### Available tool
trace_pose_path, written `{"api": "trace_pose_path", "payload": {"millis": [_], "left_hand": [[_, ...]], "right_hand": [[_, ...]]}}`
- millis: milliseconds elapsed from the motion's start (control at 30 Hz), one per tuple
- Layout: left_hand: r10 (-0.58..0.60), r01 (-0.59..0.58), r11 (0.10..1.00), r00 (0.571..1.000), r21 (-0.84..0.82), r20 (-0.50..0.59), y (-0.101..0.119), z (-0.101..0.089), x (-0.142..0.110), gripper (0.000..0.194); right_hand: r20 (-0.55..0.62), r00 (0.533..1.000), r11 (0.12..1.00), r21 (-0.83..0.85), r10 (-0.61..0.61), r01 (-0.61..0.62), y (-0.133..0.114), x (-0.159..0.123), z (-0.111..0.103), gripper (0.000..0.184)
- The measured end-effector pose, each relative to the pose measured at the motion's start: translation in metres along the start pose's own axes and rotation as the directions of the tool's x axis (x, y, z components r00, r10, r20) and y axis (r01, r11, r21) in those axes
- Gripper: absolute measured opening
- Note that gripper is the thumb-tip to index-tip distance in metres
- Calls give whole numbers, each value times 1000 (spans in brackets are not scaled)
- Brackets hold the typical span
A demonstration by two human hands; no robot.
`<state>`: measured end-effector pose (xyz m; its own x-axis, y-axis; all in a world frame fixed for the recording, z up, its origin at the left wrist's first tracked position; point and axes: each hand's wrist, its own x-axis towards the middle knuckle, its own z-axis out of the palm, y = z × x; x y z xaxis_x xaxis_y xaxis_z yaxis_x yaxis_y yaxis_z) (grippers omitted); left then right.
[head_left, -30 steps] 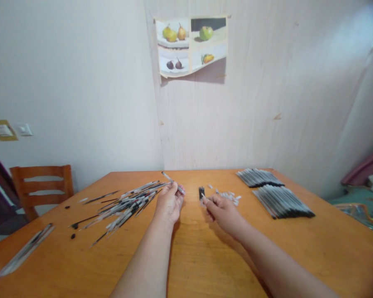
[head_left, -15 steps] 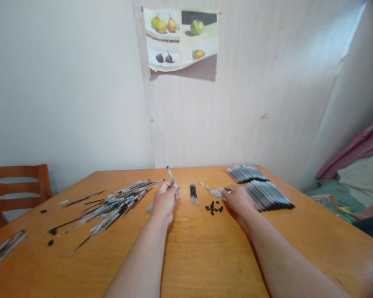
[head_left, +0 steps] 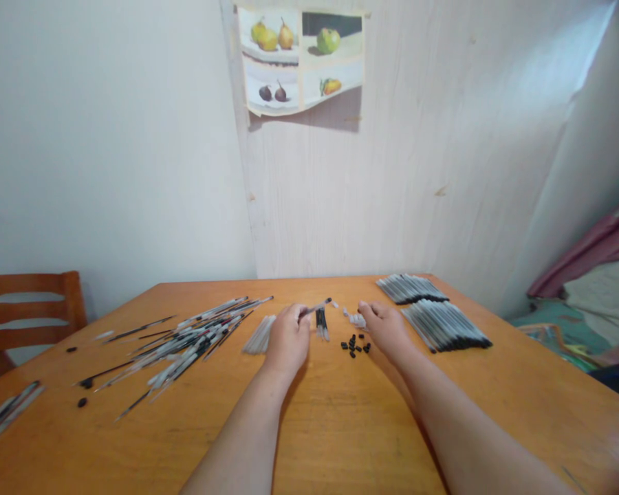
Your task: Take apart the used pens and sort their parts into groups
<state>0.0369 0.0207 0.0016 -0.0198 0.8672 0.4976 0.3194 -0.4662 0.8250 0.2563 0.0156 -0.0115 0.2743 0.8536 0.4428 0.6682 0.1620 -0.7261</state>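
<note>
My left hand [head_left: 290, 338] is closed on a slim pen [head_left: 318, 306] with a clear barrel and a black end, which points right and slightly away from me. Below the pen lies a small bundle of dark-tipped refills [head_left: 322, 326], partly covered by it. Clear empty barrels [head_left: 258, 335] lie side by side just left of that hand. My right hand [head_left: 384, 328] has its thumb and fingers pinched together over small clear caps [head_left: 357, 320]; what is between the fingertips is too small to make out. Several small black plugs [head_left: 355, 346] are scattered between the hands.
A loose heap of pen parts and refills [head_left: 196, 338] spreads over the left of the wooden table [head_left: 335, 440]. Two rows of pens, a nearer one [head_left: 443, 326] and a farther one [head_left: 411, 288], lie at the right. A chair [head_left: 28, 306] stands at the left.
My left hand has tipped the pen from nearly upright to pointing right, toward the middle. The right hand has lifted slightly and drawn left from the clear caps. Earlier, it was at the refill bundle.
</note>
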Motion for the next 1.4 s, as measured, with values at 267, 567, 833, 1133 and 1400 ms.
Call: {"api": "trace_pose_path", "payload": {"millis": [267,567,833,1133,1400], "left_hand": [[195,-217,950,974,223,119,0,3,-6,13],[-7,9,1000,976,8,-219,12,11,-8,34],[-338,375,703,924,-605,181,27,18,-13,32],[-372,404,646,908,-648,195,26,17,-12,26],[-385,402,651,906,-644,177,27,16,-11,18]], "right_hand": [[346,938,848,497,0,-183,-45,-26,3,48],[410,901,642,654,142,-399,-56,-31,3,33],[526,843,592,645,116,-484,-60,-41,16,36],[475,880,624,679,29,-387,-57,-39,15,37],[502,863,683,610,61,-403,-56,-39,15,41]]}}
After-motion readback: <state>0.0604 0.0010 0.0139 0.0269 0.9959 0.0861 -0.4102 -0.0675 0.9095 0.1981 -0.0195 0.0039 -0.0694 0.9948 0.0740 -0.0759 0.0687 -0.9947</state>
